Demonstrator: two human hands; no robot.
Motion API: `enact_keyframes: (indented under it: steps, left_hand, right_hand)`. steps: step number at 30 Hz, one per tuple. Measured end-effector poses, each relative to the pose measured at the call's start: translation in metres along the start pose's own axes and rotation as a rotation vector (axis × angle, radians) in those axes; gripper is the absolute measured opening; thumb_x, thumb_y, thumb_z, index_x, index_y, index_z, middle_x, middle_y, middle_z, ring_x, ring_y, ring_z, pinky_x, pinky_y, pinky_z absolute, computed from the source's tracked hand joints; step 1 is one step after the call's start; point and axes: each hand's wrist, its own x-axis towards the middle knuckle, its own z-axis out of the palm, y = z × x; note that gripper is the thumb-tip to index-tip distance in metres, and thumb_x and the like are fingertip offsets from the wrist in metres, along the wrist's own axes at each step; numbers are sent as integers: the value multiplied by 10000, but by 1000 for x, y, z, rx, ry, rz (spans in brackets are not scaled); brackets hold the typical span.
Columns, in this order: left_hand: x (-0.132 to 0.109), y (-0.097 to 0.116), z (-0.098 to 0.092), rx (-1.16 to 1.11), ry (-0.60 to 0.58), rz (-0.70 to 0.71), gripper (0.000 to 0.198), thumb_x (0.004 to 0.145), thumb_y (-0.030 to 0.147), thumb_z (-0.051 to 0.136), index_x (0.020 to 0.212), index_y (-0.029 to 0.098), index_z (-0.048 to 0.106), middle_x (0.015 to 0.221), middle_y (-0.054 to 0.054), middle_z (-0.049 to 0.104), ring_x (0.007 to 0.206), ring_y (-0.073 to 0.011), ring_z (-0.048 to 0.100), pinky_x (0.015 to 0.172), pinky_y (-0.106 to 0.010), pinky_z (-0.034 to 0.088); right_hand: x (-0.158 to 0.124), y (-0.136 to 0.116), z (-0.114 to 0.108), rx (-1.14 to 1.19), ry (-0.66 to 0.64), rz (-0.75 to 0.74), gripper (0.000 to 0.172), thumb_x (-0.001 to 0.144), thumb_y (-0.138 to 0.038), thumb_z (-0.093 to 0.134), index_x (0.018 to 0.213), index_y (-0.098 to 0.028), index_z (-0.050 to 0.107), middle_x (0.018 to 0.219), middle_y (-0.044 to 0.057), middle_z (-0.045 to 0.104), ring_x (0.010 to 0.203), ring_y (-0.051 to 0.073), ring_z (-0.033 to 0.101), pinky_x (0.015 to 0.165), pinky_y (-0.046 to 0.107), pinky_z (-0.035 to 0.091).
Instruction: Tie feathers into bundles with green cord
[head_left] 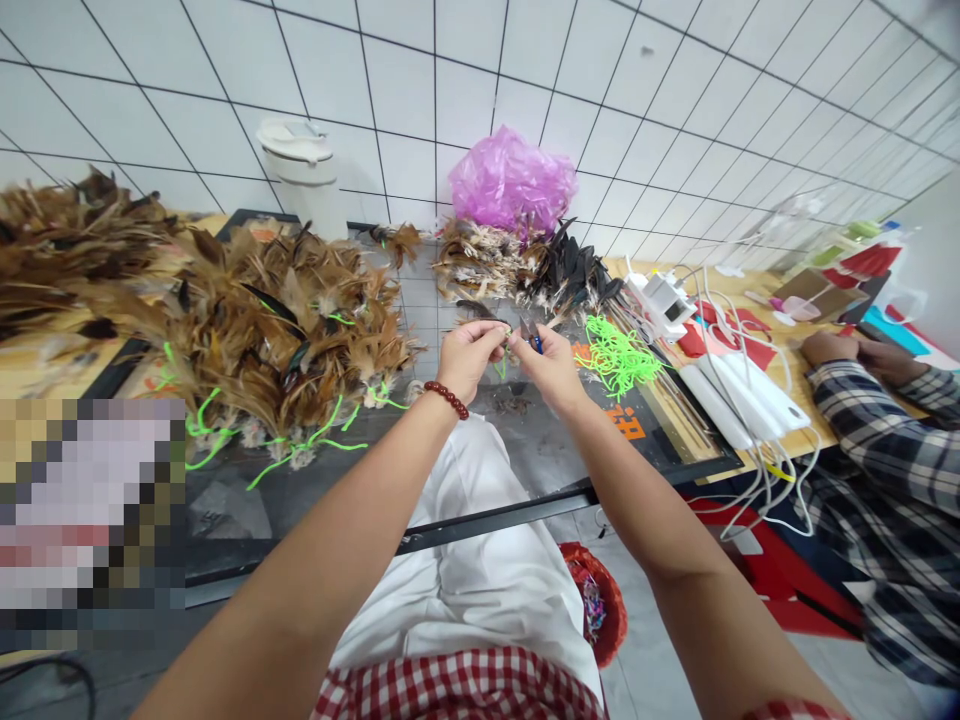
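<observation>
My left hand (469, 362) is closed in a pinch at a bright green cord (501, 366), a red bead bracelet on its wrist. Just to its right, my right hand (551, 370) has its fingertips at the same cord. Tucked in the right hand is a pair of small scissors (536, 338) with dark blades and a blue handle. Brownish feathers (476, 308) show just beyond the fingertips; whether they are tied to the cord I cannot tell. Right of my hands lies a heap of loose green cords (619, 355) on the dark glass-like tabletop (517, 440).
Brown feather bundles (292, 320) with green ties pile up on the left. A pink plastic bag (514, 180), black feathers (574, 270) and a white lidded cup (300, 170) stand by the tiled wall. White chargers and cables (739, 380) lie right, beside another person's plaid sleeve (862, 400).
</observation>
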Motion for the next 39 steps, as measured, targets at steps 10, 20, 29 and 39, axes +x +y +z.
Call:
enact_keyframes:
  steps: [10,20,29,39]
  left_hand:
    - [-2,0,-1,-26,-63,-42,223,558,264,775,723,129,709,568,9,601,500,-59,501,522,-202,415]
    - [-3,-1,0,49,-47,-12,191,635,293,745,688,142,640,553,19,572,501,-72,504,524,-208,431]
    - [-3,-2,1,118,-53,20,185,660,311,728,696,142,662,566,5,579,505,-77,505,517,-206,414]
    - [0,-4,-1,126,21,37,195,590,299,760,652,138,668,565,7,597,483,-67,490,508,-211,405]
  right_hand:
    - [0,1,0,61,0,54,357,736,-527,658,738,-196,524,530,-75,330,477,70,266,444,223,218]
    - [0,0,-2,-60,75,-24,288,760,-460,644,790,-188,554,617,-51,440,556,82,358,506,217,311]
    - [0,-4,0,97,35,76,323,764,-501,625,799,-199,516,559,-80,323,459,59,251,426,224,229]
    - [1,0,1,141,16,73,301,762,-466,639,796,-191,519,527,-91,329,426,49,245,405,216,205]
